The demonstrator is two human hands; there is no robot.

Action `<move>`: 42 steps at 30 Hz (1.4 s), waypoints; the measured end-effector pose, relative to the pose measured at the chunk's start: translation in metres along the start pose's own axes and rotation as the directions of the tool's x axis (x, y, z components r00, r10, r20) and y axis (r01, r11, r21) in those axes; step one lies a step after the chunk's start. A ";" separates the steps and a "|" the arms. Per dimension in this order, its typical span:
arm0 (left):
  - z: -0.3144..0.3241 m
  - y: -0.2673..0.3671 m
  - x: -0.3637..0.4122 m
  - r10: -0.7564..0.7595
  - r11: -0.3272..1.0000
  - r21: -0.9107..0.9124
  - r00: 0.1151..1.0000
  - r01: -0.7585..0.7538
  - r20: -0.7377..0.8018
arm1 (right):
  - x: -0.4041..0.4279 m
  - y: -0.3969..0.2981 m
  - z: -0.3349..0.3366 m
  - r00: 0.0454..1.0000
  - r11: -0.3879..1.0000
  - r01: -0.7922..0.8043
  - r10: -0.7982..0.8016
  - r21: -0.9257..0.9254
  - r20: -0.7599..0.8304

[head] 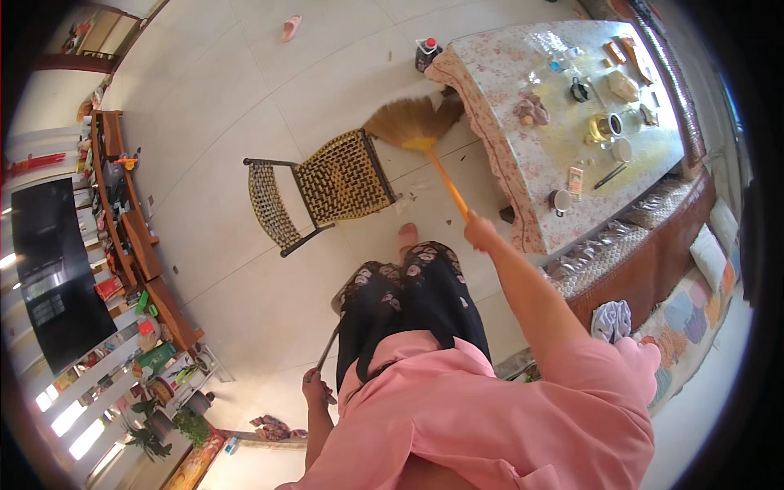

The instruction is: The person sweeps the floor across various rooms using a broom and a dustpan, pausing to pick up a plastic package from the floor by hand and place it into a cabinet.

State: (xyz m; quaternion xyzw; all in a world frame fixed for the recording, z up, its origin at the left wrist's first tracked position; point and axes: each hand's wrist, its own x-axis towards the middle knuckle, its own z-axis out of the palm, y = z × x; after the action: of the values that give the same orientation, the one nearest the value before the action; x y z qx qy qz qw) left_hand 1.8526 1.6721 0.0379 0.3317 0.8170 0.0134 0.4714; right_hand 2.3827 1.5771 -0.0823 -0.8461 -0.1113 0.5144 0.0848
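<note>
My right hand (481, 233) grips the orange handle of a broom (419, 125). Its wide straw head spreads over the tiled floor between a woven chair (343, 177) and a table with a floral cloth (520, 159). Low at my left side, my left hand (316, 389) is closed around a thin dark stick or handle (329, 346); its far end is hidden behind my trouser leg. Bits of debris (407, 199) lie on the tiles beside the chair's seat and in front of my slipper (408, 234).
A dark bottle with a red cap (428, 55) stands at the table's corner. The table bears cups, a jug and wrappers. A sofa (643, 269) runs along its near side. One pink slipper (291, 28) lies far off; a wooden TV cabinet (138, 245) lines the left.
</note>
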 end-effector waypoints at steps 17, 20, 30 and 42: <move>-0.014 -0.072 -0.006 0.101 0.994 0.035 0.988 -0.106 0.118 | -0.288 0.138 -0.006 0.968 0.607 -0.192 -0.009 0.771 0.249; -0.025 -0.085 -0.009 0.091 0.995 0.026 0.989 -0.095 0.114 | -0.268 0.121 -0.014 0.995 0.776 -0.048 -0.019 0.629 0.099; -0.084 -0.105 -0.037 0.145 0.982 0.116 0.989 -0.147 0.029 | -0.059 0.141 0.040 0.995 0.876 -0.040 0.077 0.481 -0.058; -0.124 -0.096 -0.029 0.175 0.983 0.085 0.974 -0.164 -0.141 | -0.175 0.173 0.164 0.961 0.883 -0.220 0.123 0.414 0.247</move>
State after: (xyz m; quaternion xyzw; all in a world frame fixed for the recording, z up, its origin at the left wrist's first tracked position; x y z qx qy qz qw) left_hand 1.7150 1.6171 0.0965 0.4153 0.8185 0.0482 0.3942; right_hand 2.1766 1.3674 -0.0530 -0.7516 0.0744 0.6194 0.2142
